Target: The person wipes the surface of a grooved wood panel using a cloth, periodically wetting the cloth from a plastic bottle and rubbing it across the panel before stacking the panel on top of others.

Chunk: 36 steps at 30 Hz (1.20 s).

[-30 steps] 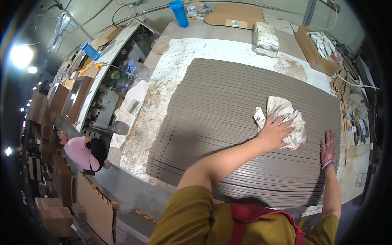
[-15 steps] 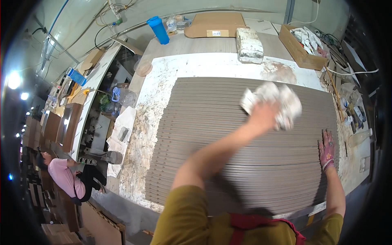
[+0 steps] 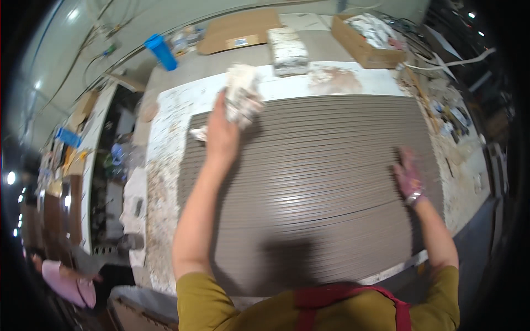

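My left hand (image 3: 222,132) is closed round a crumpled white rag (image 3: 243,94) with dark smudges. It is over the far left part of a wide bed of long, narrow grey-brown strips (image 3: 326,160) that lie side by side. A corner of the rag hangs down beside the wrist. Over on the right side of the strips, my right hand (image 3: 409,179) is in a pink patterned glove, fingers spread, palm down on or just above them. Both hands are slightly blurred.
White, stained board (image 3: 163,127) borders the strips. Behind are a blue bottle (image 3: 160,52), a flat cardboard box (image 3: 240,33), a whitish block (image 3: 288,52) and an open box of rags (image 3: 367,47). Clutter lines the right edge. A person in pink (image 3: 69,284) is at the lower left.
My left hand has swept the rag from the right of the strips to their far left. My right hand remains on the right side. The whole view has shifted.
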Tool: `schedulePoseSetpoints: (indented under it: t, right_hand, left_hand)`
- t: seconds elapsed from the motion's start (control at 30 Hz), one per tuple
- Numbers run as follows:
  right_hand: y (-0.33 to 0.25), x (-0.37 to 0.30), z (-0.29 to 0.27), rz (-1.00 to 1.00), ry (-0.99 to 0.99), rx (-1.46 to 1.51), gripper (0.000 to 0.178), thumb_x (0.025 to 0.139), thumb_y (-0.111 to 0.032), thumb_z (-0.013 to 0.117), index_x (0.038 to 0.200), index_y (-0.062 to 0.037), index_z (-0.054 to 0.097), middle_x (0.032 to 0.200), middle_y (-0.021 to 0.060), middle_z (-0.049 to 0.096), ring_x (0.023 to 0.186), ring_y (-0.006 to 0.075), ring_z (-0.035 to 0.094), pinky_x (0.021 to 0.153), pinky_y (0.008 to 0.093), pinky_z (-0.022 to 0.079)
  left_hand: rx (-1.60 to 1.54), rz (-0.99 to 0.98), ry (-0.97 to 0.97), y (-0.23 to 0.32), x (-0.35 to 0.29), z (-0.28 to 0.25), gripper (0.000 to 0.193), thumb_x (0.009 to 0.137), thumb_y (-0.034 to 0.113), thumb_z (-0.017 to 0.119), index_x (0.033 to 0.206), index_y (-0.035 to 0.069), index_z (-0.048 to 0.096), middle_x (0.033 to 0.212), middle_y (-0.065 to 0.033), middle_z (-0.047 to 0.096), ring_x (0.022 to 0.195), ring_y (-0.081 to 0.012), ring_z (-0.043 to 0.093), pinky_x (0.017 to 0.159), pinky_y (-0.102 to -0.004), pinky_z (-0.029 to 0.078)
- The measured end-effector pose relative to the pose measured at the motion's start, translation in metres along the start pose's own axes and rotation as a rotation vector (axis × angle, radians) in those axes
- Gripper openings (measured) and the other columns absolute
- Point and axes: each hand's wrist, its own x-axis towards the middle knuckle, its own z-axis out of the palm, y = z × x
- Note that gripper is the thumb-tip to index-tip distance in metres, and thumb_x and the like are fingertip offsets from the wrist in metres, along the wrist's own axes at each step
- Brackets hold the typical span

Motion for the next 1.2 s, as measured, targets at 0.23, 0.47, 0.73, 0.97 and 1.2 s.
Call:
schedulePoseSetpoints:
  t: [0.23,0.47,0.73,0.97,1.2]
  right_hand:
    - [-0.209,0.061,-0.004,0.3,-0.258,1.982,0.04,0.092,-0.03,0.055,0.122,-0.0029,0.052,0.109,0.008,0.062,0.096,0.0168,0.061,0.085,0.031,0.051]
    - [-0.276,0.166,0.001,-0.463,0.178,0.402,0.052,0.091,-0.047,0.047,0.133,-0.016,0.045,0.123,0.0124,0.057,0.108,0.024,0.058,0.086,0.0436,0.05]
    - [-0.086,0.207,0.087,-0.476,0.306,-0.31,0.025,0.081,-0.019,0.058,0.105,-0.0144,0.065,0.112,0.0028,0.061,0.113,0.0213,0.052,0.094,0.0372,0.044]
    - [0.104,0.202,-0.02,0.173,0.153,0.223,0.033,0.094,-0.025,0.042,0.114,-0.0065,0.061,0.102,0.0157,0.067,0.093,0.0289,0.065,0.081,0.0398,0.051]
    - [-0.11,0.153,0.068,-0.646,0.044,-0.112,0.039,0.095,-0.031,0.045,0.126,-0.0078,0.053,0.115,0.0131,0.058,0.108,0.0229,0.055,0.094,0.0364,0.043]
  left_hand:
    - [-0.424,0.004,-0.841,0.116,-0.047,0.052,0.069,0.083,0.023,0.066,0.139,-0.001,0.034,0.139,-0.0243,0.04,0.13,-0.038,0.038,0.109,-0.0425,0.03]
    - [0.65,-0.148,-0.22,-0.078,0.011,0.056,0.049,0.097,0.039,0.039,0.138,0.013,0.041,0.146,-0.0102,0.036,0.136,-0.0325,0.029,0.109,-0.0552,0.022]
    - [0.747,-0.299,-0.429,-0.078,0.008,0.067,0.049,0.099,0.043,0.029,0.139,0.019,0.041,0.146,-0.0065,0.037,0.137,-0.0296,0.029,0.11,-0.0571,0.018]
    - [0.849,-0.217,-0.458,-0.078,0.015,0.089,0.048,0.099,0.043,0.03,0.14,0.02,0.04,0.145,-0.0049,0.039,0.136,-0.0282,0.031,0.109,-0.0553,0.021]
    - [0.799,-0.262,-0.399,-0.089,0.009,0.069,0.044,0.099,0.04,0.032,0.135,0.019,0.046,0.139,-0.0013,0.044,0.133,-0.0207,0.034,0.108,-0.0495,0.023]
